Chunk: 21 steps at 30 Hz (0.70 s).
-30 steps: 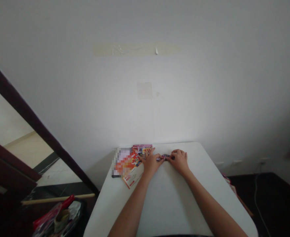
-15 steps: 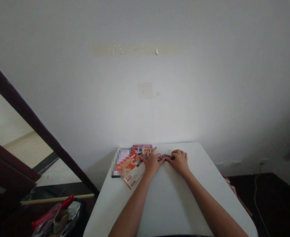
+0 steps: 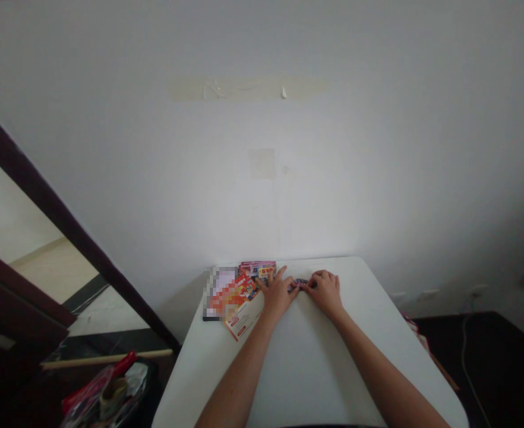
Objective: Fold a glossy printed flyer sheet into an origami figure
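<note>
A small, dark, patterned strip [image 3: 301,284], which looks like folded printed paper, lies between my hands near the far edge of the white table. My left hand [image 3: 278,292] pinches its left end with thumb and forefinger, the other fingers spread toward the printed flyers [image 3: 246,288]. At the strip's right end, my right hand [image 3: 327,290] grips with thumb and fingertips, the remaining fingers curled. Both hands partly cover the strip, so its full shape is hidden. Left of my left hand, the colourful flyers overlap, one with a white lower part [image 3: 245,321].
A blurred-out flat item [image 3: 217,291] with a dark lower edge lies under the flyers. The table [image 3: 306,368] stands against a pale wall [image 3: 378,148]. On the floor at left is a bag of mixed items [image 3: 114,392]; a cable [image 3: 467,362] hangs at right.
The whole view has shifted very slightly. Both hands keep their pinch on the strip in almost the same place.
</note>
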Each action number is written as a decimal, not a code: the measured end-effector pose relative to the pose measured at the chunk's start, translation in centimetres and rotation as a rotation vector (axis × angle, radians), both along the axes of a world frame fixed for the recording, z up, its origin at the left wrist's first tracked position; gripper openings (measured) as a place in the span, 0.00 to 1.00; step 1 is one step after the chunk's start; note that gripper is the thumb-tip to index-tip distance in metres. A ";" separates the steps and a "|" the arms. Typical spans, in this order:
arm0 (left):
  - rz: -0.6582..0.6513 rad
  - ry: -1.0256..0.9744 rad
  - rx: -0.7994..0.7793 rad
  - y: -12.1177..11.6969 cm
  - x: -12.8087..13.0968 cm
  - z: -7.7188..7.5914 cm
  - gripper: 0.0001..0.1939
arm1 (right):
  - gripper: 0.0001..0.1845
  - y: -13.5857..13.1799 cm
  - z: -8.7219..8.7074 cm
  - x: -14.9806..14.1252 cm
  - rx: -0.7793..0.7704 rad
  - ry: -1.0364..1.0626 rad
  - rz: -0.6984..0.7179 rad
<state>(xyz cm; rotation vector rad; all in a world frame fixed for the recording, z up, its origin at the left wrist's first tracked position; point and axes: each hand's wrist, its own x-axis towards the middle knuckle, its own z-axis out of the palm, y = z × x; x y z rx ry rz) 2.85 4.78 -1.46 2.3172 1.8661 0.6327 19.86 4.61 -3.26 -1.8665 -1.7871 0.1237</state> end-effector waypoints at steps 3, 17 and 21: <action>0.004 -0.014 -0.016 0.0 -0.1 0.1 0.09 | 0.14 0.0 0.1 0.2 -0.004 -0.009 0.016; 0.019 -0.014 -0.028 -0.2 0.1 0.4 0.11 | 0.13 0.4 1.0 0.2 -0.081 0.045 0.006; 0.024 -0.020 -0.020 -0.3 0.1 0.2 0.10 | 0.14 0.6 1.0 0.1 -0.095 0.052 -0.009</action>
